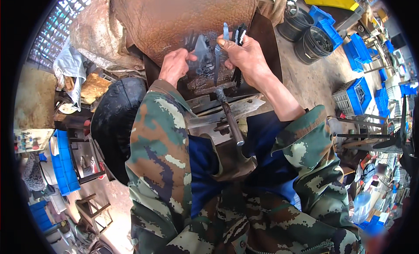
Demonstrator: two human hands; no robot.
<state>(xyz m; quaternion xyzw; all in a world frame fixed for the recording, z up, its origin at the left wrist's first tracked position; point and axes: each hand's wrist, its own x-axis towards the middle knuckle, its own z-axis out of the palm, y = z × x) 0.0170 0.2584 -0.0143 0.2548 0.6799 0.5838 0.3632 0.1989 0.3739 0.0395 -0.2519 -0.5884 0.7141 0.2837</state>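
Note:
My right hand [246, 55] is closed round several narrow metal strips [238, 34], some dark and some bright, with notched edges. Its thumb presses on a shiny, slim metal piece [225, 30] that stands up from the grip. A long, thin blade-like part [217, 66] points down below that thumb. My left hand [175, 64] hovers at the left of the work spot, fingers partly bent and apart, with nothing visible in it. Between the hands, grey metal pieces [201, 53] lie on a rusty metal block [198, 84]. Dark strips [190, 39] rest beyond my left fingers.
A round steel bar [232, 125] juts from the block toward me. Brown, crinkled sheeting [183, 16] covers the far side. Black buckets [312, 46] and blue crates [355, 94] stand to the right. A black-covered seat [115, 123] is close by my left arm.

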